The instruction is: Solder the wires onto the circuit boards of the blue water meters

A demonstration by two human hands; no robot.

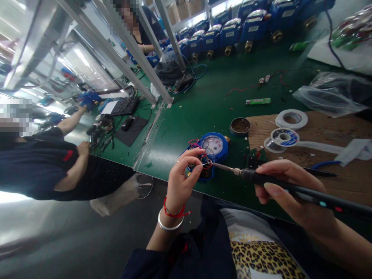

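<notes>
A black soldering iron (279,184) lies in my right hand (293,190), fingers closed round its handle. Its metal tip points left into a tangle of thin coloured wires (207,159) on a blue water meter (223,153). The meter rests on the green bench with its round dial (214,145) facing up. At the near side of the meter, my left hand (184,174) pinches a thin pale wire, its end close to the iron's tip. Whether this is solder or a lead, I cannot tell. The left fingers partly hide the meter's near left side.
Right of the meter are a tin of brown material (240,126), a white tape roll (291,119), a solder spool (285,137) and green-handled pliers (255,155) by the cardboard (328,128). A green battery (258,101) lies behind. Several blue meters (231,33) line the back. A co-worker (43,162) sits left.
</notes>
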